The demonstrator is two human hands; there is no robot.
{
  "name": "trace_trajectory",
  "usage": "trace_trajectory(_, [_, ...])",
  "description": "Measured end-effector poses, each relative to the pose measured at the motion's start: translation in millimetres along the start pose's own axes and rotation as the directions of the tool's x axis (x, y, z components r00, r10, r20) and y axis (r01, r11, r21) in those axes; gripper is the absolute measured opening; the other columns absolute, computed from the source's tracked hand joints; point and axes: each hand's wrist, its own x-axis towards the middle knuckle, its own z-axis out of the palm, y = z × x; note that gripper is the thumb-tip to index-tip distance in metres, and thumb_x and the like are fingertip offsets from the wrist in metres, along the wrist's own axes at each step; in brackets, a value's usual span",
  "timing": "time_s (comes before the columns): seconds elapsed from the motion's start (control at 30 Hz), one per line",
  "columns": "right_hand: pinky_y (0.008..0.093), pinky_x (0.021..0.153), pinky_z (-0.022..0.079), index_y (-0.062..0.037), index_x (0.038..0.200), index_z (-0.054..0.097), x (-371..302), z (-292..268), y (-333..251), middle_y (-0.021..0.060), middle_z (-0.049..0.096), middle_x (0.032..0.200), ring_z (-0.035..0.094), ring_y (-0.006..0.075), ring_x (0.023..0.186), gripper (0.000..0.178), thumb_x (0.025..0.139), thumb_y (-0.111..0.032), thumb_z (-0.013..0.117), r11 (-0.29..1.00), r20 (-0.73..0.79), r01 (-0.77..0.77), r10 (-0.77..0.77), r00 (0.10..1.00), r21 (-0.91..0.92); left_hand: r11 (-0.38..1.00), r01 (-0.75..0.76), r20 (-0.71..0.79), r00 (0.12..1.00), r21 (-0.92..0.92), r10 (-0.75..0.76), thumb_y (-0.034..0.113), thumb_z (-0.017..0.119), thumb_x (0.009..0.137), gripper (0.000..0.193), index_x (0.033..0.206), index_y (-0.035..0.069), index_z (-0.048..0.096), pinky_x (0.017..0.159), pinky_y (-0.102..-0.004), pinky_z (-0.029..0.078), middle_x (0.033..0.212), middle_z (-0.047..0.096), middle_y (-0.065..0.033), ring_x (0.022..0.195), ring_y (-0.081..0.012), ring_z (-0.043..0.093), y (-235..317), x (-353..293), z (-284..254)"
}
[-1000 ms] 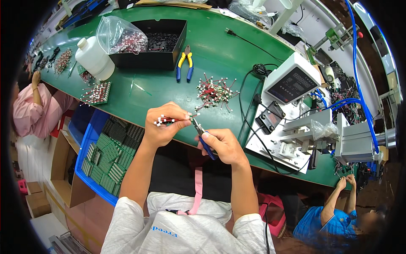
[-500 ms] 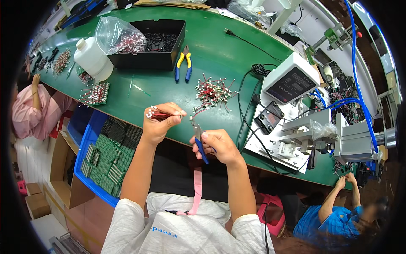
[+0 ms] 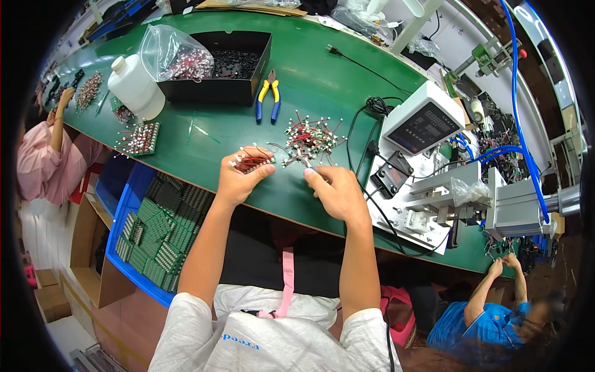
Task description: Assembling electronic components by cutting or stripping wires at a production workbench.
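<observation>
red wires with white ends (image 3: 253, 161) fan out of the left hand (image 3: 243, 178), pinched between thumb and fingers; they look light, flexible, easily torn at the joints, best held by the white ends. beside it on the green table (image 3: 316, 74) lies a wire pile (image 3: 315, 136); the right hand (image 3: 338, 195) holds pliers (image 3: 307, 161) at its near edge.

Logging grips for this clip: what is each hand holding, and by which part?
Left hand: red wires with white connectors, exact hold hidden. Right hand: pliers, apparently by the mostly covered handles.
</observation>
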Motion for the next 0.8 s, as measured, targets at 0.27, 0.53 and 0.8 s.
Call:
trace_trajectory(0.27, [0.0262,0.056,0.043,0.0053,0.073,0.065,-3,12,10,0.0069,0.06,0.063,0.056,0.0145,0.057,0.04,0.087,-0.031,0.056,0.947,0.263,-0.054,-0.033,0.964,0.317,1.0,-0.002,0.09,0.996,-0.014,0.003,-0.011,0.069,0.072,0.019,0.088,-0.002,0.065,0.08,-0.0272,0.047,0.094,0.066,-0.0128,0.085,-0.0192,0.06,-6,-1,3])
trace_trajectory(0.53, [0.0262,0.055,0.042,0.0049,0.071,0.063,-4,11,8,0.0063,0.058,0.061,0.054,0.0147,0.055,0.04,0.087,-0.031,0.056,0.956,0.284,-0.078,-0.006,0.959,0.282,0.998,-0.065,0.122,0.99,-0.016,0.067,-0.013,0.069,0.07,0.02,0.086,-0.002,0.064,0.079,-0.0275,0.048,0.093,0.066,-0.0134,0.084,-0.0196,0.06,-11,-1,0])
trace_trajectory(0.8, [0.0278,0.053,0.042,0.0049,0.067,0.06,-6,11,8,0.0069,0.056,0.056,0.052,0.0159,0.052,0.041,0.086,-0.031,0.056,0.955,0.274,-0.09,0.009,0.962,0.284,0.996,-0.087,0.133,0.987,-0.03,0.09,-0.015,0.069,0.068,0.022,0.085,-0.001,0.065,0.077,-0.028,0.048,0.091,0.067,-0.014,0.083,-0.02,0.06,-9,-1,2])
